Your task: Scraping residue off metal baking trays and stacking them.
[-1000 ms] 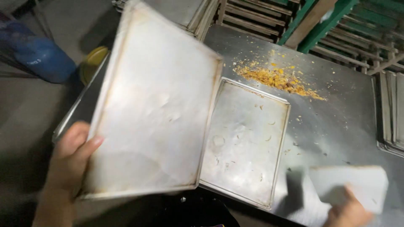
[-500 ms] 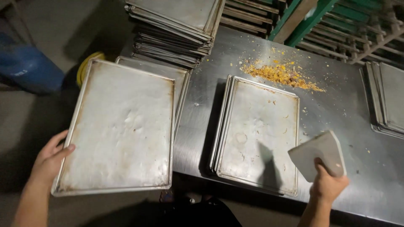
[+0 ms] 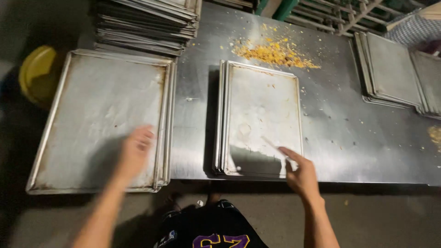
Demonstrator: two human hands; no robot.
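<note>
My left hand (image 3: 136, 150) is blurred, fingers apart, holding nothing. It hovers over the near right part of a large worn metal baking tray (image 3: 92, 115), which lies on top of a low stack at the table's left end. My right hand (image 3: 301, 173) grips a thin white scraper (image 3: 274, 146), seen almost edge-on. Its blade touches the near right part of the middle tray (image 3: 257, 105), the top one of a small stack.
A steel table (image 3: 340, 124) carries a pile of yellow crumbs (image 3: 275, 50) behind the middle tray. A tall stack of trays (image 3: 147, 23) stands at the back left, more trays (image 3: 395, 69) at the right. A yellow bucket (image 3: 36, 73) sits lower left. A checked sleeve (image 3: 413, 27) shows top right.
The tray my left hand held at a tilt now lies flat on the left stack, and the hand has let go. My right hand has lowered the scraper onto the middle tray.
</note>
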